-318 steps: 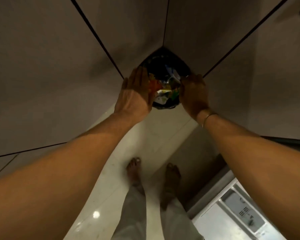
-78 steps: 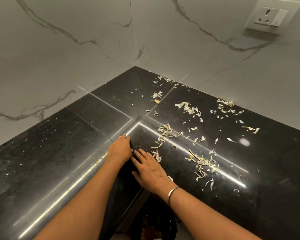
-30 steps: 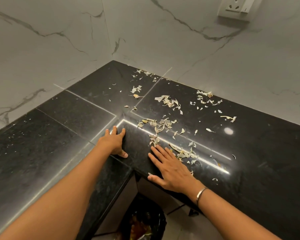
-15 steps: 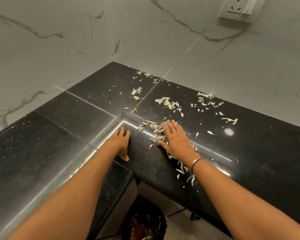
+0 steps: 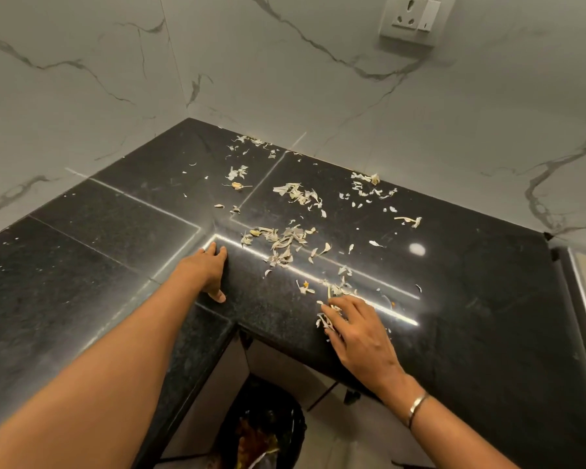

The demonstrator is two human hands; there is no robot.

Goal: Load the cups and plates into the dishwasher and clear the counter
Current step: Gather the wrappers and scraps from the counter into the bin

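Both my hands on black counter [image 5: 471,299]: left hand [image 5: 203,269] flat at inner corner, fingers straight; right hand [image 5: 359,336] spread, touching pale peels [image 5: 325,321] under its fingertips.

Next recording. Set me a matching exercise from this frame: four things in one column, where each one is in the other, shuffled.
Things: 1 left hand; 2 right hand; 3 waste bin; 4 wall socket.
Places: A on the marble wall, upper right; B resting on the counter, left of the peel scraps; C below the counter edge; D touching scraps near the counter's front edge.
Pairs: 1-B; 2-D; 3-C; 4-A.
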